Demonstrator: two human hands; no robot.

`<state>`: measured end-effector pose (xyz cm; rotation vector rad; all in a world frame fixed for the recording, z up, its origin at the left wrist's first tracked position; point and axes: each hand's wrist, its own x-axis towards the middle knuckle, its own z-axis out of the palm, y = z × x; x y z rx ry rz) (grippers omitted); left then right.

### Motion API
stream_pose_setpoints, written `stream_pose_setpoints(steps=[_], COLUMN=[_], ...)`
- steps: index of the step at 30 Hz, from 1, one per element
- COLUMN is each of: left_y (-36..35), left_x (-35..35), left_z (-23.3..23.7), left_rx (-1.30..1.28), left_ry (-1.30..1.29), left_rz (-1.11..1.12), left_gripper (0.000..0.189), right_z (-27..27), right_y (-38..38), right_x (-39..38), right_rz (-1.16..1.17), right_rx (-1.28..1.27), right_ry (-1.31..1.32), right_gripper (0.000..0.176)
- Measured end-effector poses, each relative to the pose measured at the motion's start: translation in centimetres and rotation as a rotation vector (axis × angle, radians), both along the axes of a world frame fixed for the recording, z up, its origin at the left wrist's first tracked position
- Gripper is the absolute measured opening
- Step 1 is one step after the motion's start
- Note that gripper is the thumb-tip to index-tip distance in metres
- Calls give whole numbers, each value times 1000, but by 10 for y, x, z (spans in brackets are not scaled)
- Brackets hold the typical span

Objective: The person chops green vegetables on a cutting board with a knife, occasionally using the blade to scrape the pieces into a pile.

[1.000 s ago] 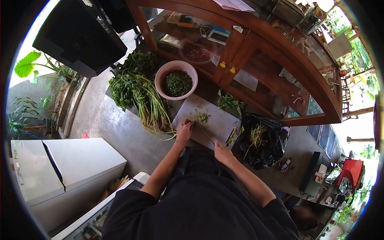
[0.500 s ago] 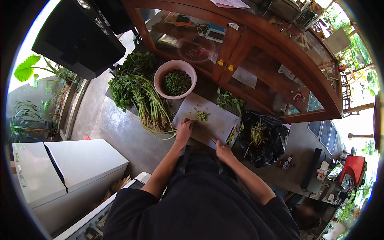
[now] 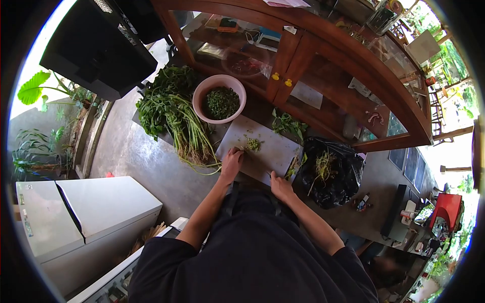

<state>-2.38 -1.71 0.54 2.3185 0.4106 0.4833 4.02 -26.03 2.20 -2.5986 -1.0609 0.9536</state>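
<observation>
Seen from above, a person in a dark shirt leans over a pale cutting board point(image 3: 275, 154). The left hand point(image 3: 232, 161) rests at the board's left side, fingers bunched together; whether they pinch a stem cannot be told. The right hand point(image 3: 281, 186), near the board's lower edge, is curled around a slim dark tool point(image 3: 269, 173), probably a knife, mostly hidden. A small heap of chopped green pieces point(image 3: 254, 145) lies on the board just beyond the left fingertips.

Good cutting here would likely mean curling those fingertips back from the blade, pressing the board steady and slicing in short, even strokes. Keeping the heap apart from the trimmings point(image 3: 294, 167) at the board's right edge seems wise.

Beyond the board sits a pink bowl point(image 3: 195, 107) holding chopped greens; to its left lies a bundle of long-stemmed greens point(image 3: 177, 118). A black plastic bag point(image 3: 348, 177) holding stringy scraps point(image 3: 324, 165) lies right of the board.
</observation>
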Motion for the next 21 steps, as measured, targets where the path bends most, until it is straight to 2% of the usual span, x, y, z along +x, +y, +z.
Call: stream_pose_setpoints(steps=[5,12,14,21], left_y=[1,3,2,1], left_x=[-3,3,4,6], left_z=[0,-12,-14,-16], left_rx=[39,54,32,-79], left_ry=[-3,27,19,44], left_rz=[-36,-23,20,84], left_gripper=[25,29,25,24], right_z=[-5,37,57,72], right_y=[-8,1,6,11], right_x=[1,1,3,2], right_rz=[-28,7,32,50], right_rx=[38,113,83,38], right_ry=[-51,-80,-44,-46], right_gripper=[38,35,33,29])
